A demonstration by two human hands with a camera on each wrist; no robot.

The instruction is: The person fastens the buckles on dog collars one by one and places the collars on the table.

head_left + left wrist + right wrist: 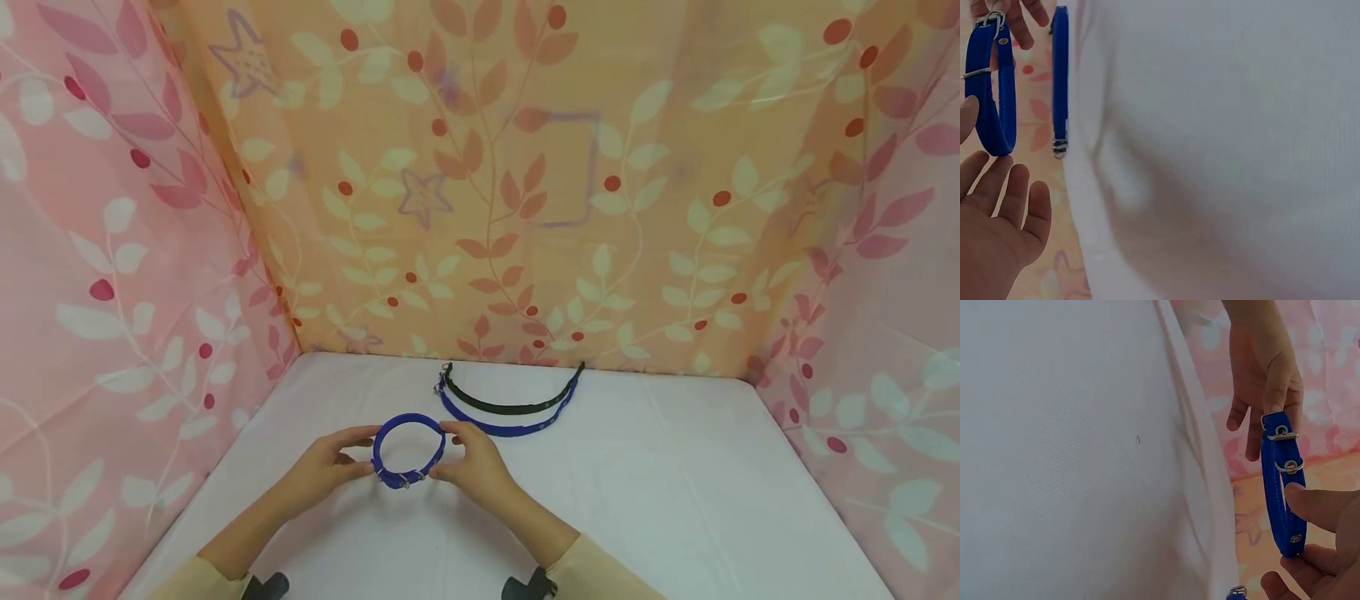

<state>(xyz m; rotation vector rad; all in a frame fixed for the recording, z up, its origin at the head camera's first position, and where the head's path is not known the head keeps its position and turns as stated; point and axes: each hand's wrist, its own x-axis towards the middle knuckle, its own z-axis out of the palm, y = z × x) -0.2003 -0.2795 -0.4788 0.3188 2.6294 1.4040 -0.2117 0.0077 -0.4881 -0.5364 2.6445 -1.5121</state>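
Observation:
A blue pet collar (390, 422), fastened into a ring, is raised over the table between both hands. My left hand (322, 468) pinches its left side between thumb and fingers, and my right hand (482, 468) pinches the right side. The metal buckle (1282, 434) and D-ring face me at the low front of the loop. In the right wrist view the right thumb presses the band near an eyelet. The left wrist view has the left fingertips (999, 161) against the collar's edge, outer fingers spread.
Beyond the hands, an unfastened blue collar (510, 431) lies curved on the white table (675, 483). A dark green collar (510, 409) lies just behind it, both with metal fittings at the left end. Patterned curtains (487, 208) enclose the back and sides.

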